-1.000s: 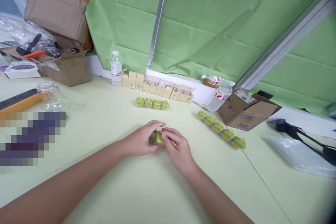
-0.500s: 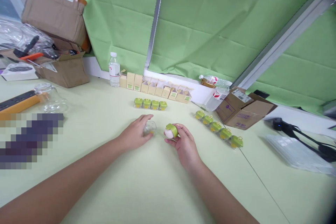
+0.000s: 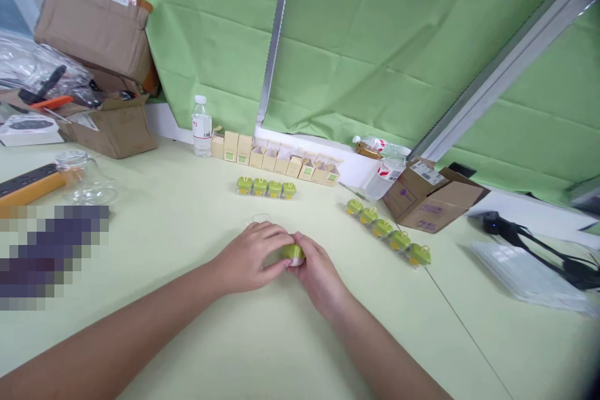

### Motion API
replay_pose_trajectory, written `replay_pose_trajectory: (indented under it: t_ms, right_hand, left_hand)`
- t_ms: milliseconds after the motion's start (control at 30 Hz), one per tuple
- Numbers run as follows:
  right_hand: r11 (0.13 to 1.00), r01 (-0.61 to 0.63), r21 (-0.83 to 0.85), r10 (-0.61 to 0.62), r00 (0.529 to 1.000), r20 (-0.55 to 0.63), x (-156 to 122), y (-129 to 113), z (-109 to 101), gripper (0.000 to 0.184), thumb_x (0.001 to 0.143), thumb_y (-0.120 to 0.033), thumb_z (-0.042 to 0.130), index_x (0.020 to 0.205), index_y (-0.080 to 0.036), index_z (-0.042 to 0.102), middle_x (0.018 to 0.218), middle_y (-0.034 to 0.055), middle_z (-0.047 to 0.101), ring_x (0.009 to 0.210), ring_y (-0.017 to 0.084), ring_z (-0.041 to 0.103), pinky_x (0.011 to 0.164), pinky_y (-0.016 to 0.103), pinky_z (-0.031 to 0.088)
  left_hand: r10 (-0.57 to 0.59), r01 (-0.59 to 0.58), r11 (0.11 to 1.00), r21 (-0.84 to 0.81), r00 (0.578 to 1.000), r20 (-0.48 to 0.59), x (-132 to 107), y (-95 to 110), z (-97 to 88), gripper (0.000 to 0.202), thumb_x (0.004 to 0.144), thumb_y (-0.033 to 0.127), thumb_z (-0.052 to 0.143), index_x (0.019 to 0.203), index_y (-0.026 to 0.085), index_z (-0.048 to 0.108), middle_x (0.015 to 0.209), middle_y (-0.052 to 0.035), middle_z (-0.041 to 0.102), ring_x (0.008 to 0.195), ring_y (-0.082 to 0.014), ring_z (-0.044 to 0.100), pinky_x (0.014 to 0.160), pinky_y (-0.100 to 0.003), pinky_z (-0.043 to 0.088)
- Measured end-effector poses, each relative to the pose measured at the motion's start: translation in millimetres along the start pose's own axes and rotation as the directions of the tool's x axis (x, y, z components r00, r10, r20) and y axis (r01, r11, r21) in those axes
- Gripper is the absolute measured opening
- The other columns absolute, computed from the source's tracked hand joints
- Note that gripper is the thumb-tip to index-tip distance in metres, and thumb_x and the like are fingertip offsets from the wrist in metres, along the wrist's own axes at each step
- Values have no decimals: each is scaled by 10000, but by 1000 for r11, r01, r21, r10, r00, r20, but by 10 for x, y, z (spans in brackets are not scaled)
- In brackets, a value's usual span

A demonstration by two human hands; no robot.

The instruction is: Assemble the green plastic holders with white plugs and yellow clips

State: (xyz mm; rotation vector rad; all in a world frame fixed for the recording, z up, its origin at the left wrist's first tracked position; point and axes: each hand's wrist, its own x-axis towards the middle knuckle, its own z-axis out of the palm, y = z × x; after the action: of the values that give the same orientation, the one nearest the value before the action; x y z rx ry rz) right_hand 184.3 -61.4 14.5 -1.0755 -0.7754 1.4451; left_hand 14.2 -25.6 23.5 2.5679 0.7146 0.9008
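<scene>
Both hands meet at the table's middle around a small green-capped object (image 3: 294,253). My left hand (image 3: 253,255) curls over it from the left, and my right hand (image 3: 317,273) pinches it from the right. A small clear case (image 3: 261,219) lies on the table just beyond my left hand. Farther back stands a row of green-topped pieces (image 3: 262,187), and a second diagonal row (image 3: 387,231) runs to the right.
Small cream boxes (image 3: 276,159) line the wall beside a water bottle (image 3: 202,127). A cardboard box (image 3: 431,197) sits at right, with cables (image 3: 529,240) and plastic bags (image 3: 529,278) beyond. Cardboard boxes (image 3: 94,75), a glass jar (image 3: 84,176) and a yellow-black strip (image 3: 28,184) stand at left.
The hands separated, my left setting down a clear case and my right holding the green-capped piece. Now both hands are closed together on that piece again, nearer to me.
</scene>
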Motion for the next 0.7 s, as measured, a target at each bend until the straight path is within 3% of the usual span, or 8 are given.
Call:
replay_pose_trajectory:
  t_ms: [200, 367, 533, 700]
  right_hand:
    - [996, -22, 89, 13, 995, 102, -38, -78, 37, 304, 725, -333, 824, 969, -200, 704, 911, 19, 644, 835, 144, 561, 797, 269, 469]
    - [1000, 15, 3, -16, 992, 124, -35, -98, 34, 356, 708, -369, 840, 1001, -209, 716, 979, 32, 651, 870, 151, 572, 772, 262, 465]
    - [998, 42, -43, -35, 989, 141, -20, -69, 12, 469, 689, -365, 853, 1111, -233, 698, 985, 19, 641, 853, 152, 574, 802, 301, 509]
    - [977, 150, -154, -125, 979, 161, -30, -69, 39, 517, 673, -317, 862, 1158, -238, 702, 997, 16, 673, 912, 175, 579, 833, 316, 518]
  left_hand:
    - [-64, 60, 997, -57, 996, -63, 13, -88, -26, 193, 906, 227, 577, 1098, 236, 597, 1067, -35, 647, 1010, -212, 590, 893, -359, 459]
    - [-106, 94, 991, -99, 986, -125, 9, -138, -42, 132, 896, 180, 567, 1017, 226, 594, 966, -18, 639, 935, -189, 593, 832, -335, 474]
    - [-77, 67, 996, -62, 982, -172, 7, -70, -9, 349, 816, 182, 639, 1151, 231, 553, 1074, -45, 617, 1024, -219, 574, 901, -372, 487]
    - [-74, 71, 997, -22, 975, -211, -24, -46, 18, 653, 762, 172, 639, 1386, 233, 456, 1362, -124, 446, 1280, -286, 464, 1022, -420, 474]
